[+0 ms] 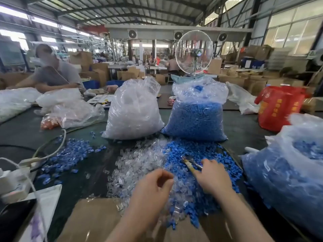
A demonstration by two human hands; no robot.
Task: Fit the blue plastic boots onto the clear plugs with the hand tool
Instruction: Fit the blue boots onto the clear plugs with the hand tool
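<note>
A loose heap of clear plugs [139, 161] lies on the dark table in front of me, and a heap of blue boots [195, 152] joins it on the right. My right hand [214, 175] grips the hand tool [189, 164], whose tip points up-left over the blue heap. My left hand [153, 187] hovers over the clear plugs with its fingers curled; whether it pinches a plug is not visible. At left lies a pile of fitted blue-and-clear plugs [70, 154].
Behind the heaps stand a bag of clear plugs [134, 109] and a bag of blue boots [195, 116]. Another blue-filled bag [288, 172] sits at right, a red bag [279, 107] behind it. Cardboard [94, 220] lies near me. Power strip [15, 182] and cables at left. A person [52, 72] works at far left.
</note>
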